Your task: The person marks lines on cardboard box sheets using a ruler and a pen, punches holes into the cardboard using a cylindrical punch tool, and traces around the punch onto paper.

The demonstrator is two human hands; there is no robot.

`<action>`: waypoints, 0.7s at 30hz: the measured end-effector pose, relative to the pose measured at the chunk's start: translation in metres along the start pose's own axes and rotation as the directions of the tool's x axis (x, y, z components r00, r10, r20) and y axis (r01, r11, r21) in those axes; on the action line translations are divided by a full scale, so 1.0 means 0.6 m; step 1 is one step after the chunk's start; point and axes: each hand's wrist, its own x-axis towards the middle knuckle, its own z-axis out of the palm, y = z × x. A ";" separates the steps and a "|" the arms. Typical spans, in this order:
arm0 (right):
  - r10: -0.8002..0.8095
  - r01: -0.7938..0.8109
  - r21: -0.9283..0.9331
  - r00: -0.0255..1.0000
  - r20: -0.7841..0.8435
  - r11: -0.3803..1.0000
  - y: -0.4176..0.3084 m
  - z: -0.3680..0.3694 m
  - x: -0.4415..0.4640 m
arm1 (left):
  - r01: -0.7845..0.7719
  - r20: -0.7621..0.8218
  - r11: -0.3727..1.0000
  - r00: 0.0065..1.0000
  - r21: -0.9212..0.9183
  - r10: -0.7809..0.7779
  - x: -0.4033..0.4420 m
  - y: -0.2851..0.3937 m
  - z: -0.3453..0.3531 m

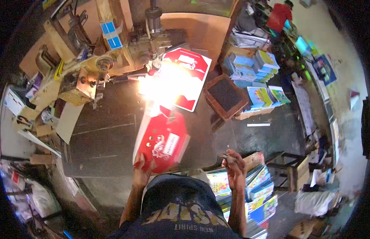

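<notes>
My left hand (144, 168) grips the lower left edge of a red printed card cover (159, 153). The cover has white scrollwork, a white label and small round holes, and is a little blurred. Its far end reaches towards a very bright lamp glare (165, 85). Under the glare lies a second red and white cover (197, 95), partly washed out. My right hand (235, 169) is raised at the bench's front edge, its fingers closed around something small and dark that I cannot make out.
A machine (77, 85) stands at the back left of the dark bench (105, 147). A wooden-framed dark tray (225, 97) lies right of the covers. Booklet stacks (252, 65) sit behind it, more booklets (256, 199) by my right arm. A person in red (278, 18) bends far back right.
</notes>
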 end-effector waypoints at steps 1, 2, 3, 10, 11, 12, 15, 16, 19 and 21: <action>0.090 -0.094 0.266 0.996 0.028 0.959 0.024 -0.019 0.025 | -0.060 -0.038 0.998 0.998 -0.015 0.060 -0.013 0.006 0.021; 0.181 -0.194 0.510 0.981 0.077 0.838 0.038 -0.026 0.045 | -0.122 -0.083 0.992 0.989 -0.021 0.120 -0.031 0.012 0.038; 0.262 -0.223 0.574 0.965 0.015 0.788 0.055 -0.027 0.069 | -0.152 -0.145 0.988 0.979 -0.037 0.145 -0.038 0.010 0.046; 0.609 -0.658 0.190 0.749 0.261 0.729 0.160 -0.114 0.260 | -0.149 -0.519 0.908 0.779 0.391 0.351 0.002 -0.086 0.088; 0.631 -0.629 -0.088 0.745 0.218 0.773 0.179 -0.129 0.286 | -0.108 -0.504 0.827 0.747 0.552 0.434 0.008 -0.109 0.092; 0.634 -0.550 -0.360 0.752 0.178 0.754 0.170 -0.120 0.320 | -0.122 -0.523 0.833 0.726 0.540 0.446 0.016 -0.129 0.107; 0.778 -0.294 -0.862 0.606 0.165 0.412 0.205 -0.150 0.425 | -0.109 -0.749 0.888 0.497 0.446 0.437 0.048 -0.194 0.163; 0.759 0.052 -0.963 0.605 0.240 0.263 0.248 -0.178 0.460 | -0.120 -0.771 0.893 0.465 0.433 0.436 0.055 -0.198 0.186; 0.881 0.482 -0.872 0.371 0.294 0.088 0.413 -0.289 0.538 | -0.431 -0.682 0.898 0.633 0.083 0.367 0.042 -0.207 0.279; 0.952 0.599 -0.793 0.168 0.258 0.109 0.449 -0.315 0.559 | -0.154 -0.710 0.974 0.666 0.168 0.228 0.015 -0.265 0.284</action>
